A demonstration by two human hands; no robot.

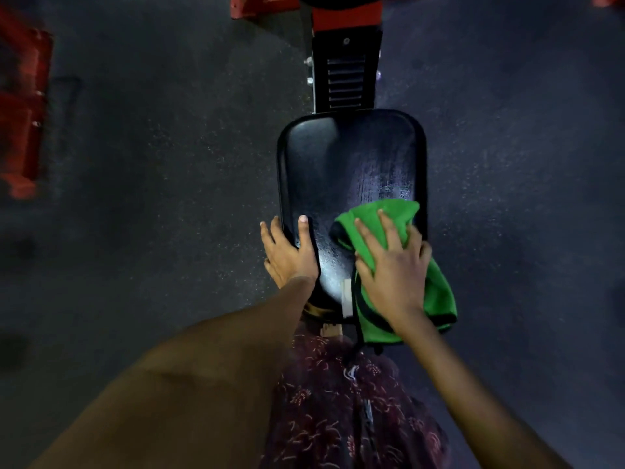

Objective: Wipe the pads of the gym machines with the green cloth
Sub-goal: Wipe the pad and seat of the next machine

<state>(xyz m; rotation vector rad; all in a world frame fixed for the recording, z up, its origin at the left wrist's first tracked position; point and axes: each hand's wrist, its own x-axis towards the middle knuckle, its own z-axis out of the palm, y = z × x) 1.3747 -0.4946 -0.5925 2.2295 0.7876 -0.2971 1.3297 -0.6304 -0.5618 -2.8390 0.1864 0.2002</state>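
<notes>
A black seat pad (345, 164) of a gym machine lies straight below me, shiny and streaked with wet marks on its right half. My right hand (394, 265) presses the green cloth (436, 299) flat onto the pad's near right corner, fingers spread over it; part of the cloth hangs off the pad's right edge. My left hand (287, 252) grips the pad's near left edge, thumb on top and fingers wrapped around the side.
The machine's black post with a slotted adjuster (345, 79) and red frame (346, 18) runs away from the pad's far end. More red frame parts (20, 113) stand at the far left. Dark speckled rubber floor (169, 164) surrounds the pad. My patterned clothing (338, 407) is below.
</notes>
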